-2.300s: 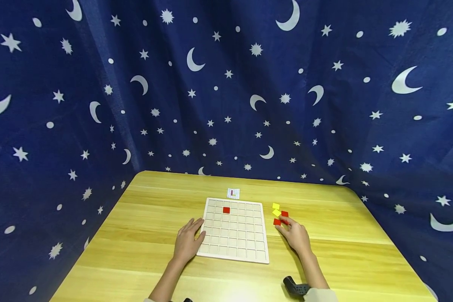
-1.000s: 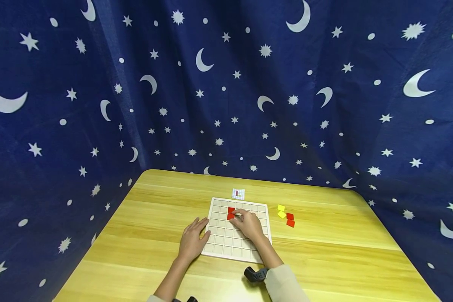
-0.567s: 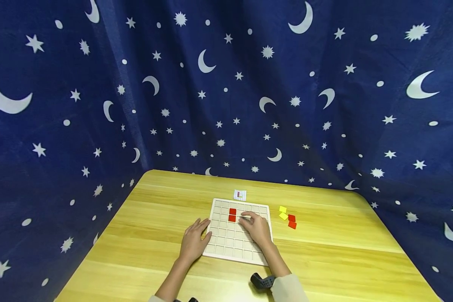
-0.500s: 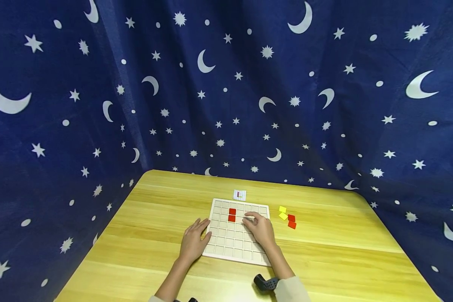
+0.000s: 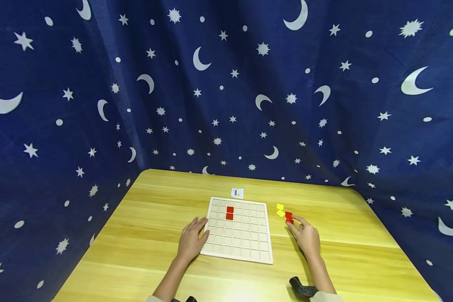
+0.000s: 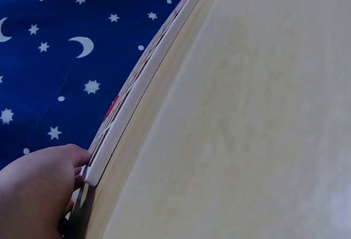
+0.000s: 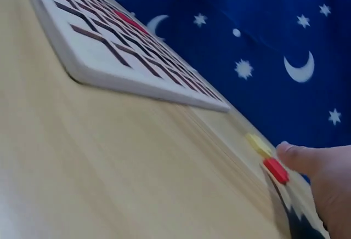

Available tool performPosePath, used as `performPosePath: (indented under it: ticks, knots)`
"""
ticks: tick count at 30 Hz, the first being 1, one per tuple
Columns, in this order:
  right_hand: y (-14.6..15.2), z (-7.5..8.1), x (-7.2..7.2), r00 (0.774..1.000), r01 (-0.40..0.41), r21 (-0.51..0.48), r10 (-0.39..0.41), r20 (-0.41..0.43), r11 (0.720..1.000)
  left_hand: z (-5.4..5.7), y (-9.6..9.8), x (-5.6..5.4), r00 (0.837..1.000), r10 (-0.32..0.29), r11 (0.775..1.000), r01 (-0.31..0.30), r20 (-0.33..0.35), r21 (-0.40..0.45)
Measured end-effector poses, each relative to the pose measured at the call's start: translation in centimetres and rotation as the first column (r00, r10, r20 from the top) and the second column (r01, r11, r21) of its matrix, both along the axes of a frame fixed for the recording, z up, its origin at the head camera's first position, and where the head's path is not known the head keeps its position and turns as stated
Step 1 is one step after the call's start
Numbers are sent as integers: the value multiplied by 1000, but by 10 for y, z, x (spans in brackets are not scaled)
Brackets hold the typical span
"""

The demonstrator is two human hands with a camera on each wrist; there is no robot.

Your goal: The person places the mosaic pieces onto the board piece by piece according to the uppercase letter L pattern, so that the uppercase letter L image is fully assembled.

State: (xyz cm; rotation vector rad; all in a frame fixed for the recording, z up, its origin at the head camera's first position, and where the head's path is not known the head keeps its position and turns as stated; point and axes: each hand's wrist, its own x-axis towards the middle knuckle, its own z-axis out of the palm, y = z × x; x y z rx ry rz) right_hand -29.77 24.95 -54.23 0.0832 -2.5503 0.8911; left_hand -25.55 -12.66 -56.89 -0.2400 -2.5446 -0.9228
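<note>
A white grid board (image 5: pixel 244 241) lies on the table, with two red tiles (image 5: pixel 230 213) filling cells one behind the other in its upper left part. My left hand (image 5: pixel 190 241) rests on the table with its fingertips at the board's left edge; in the left wrist view, the left hand (image 6: pixel 38 187) touches the board's corner. To the right of the board, my right hand (image 5: pixel 305 237) pinches the nearer red tile (image 5: pixel 290 221) between thumb and finger. Another red tile (image 5: pixel 288 214) lies just behind it. In the right wrist view, the thumb is against a red tile (image 7: pixel 276 170).
Two yellow tiles (image 5: pixel 280 209) lie beside the loose red ones. A small printed grid card (image 5: pixel 237 193) sits behind the board. Blue curtain (image 5: pixel 226 84) with moons and stars encloses the wooden table (image 5: pixel 158 201). A dark camera mount (image 5: pixel 302 288) is on the right wrist.
My right hand has set a second red tile on the board below the first, let go, and moved back right to the loose tiles. The left hand stays at the board's edge.
</note>
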Motion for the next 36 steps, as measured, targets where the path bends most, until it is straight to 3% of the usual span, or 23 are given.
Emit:
performPosePath:
  ticks: [5,8,16,24,28,36]
  knots:
    - [13,0,-1,993,-15,61,8,117,998,-1,-1,-1,1000,-2,1000,2,3,-2]
    - [13,0,-1,990,-10,76,-1,141,997,-1,-1,-1,1000,-8,1000,8,3,7]
    - [-2,5,0,999,24,7,-25,39,1000,0,-2,-1,1000,-4,1000,4,10,2]
    - [-63,8,1,985,-158,-26,155,-76,987,3,-1,0,1000,-10,1000,10,11,9]
    - [-93,6,3,967,-244,-28,241,-83,969,5,-1,1,1000,-7,1000,7,16,7]
    - [-135,4,4,940,-336,10,336,-59,942,5,-1,1,1000,-1,1000,1,-3,1]
